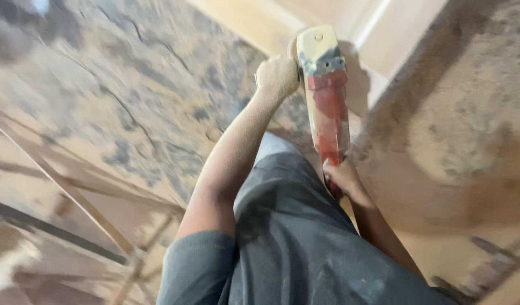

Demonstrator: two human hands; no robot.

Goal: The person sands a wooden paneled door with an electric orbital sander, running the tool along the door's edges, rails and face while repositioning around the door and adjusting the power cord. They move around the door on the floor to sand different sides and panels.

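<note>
Two hands on a dusty red grinder.
Left hand [277, 75] fisted round something hidden beside the grinder [326, 96]; right hand [342, 176] closed on its rear. Board [384, 34] beyond; a slipped grip could gouge it.

Open floor [119, 101], dusty and cracked, spreads wide to the left of the power tool [326, 96]; pale wooden boards [384, 34] close off the space just ahead, and thin slats [85, 197] crowd the lower left.

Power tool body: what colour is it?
Red power tool body, dust-coated, with a pale head; head view.
</note>
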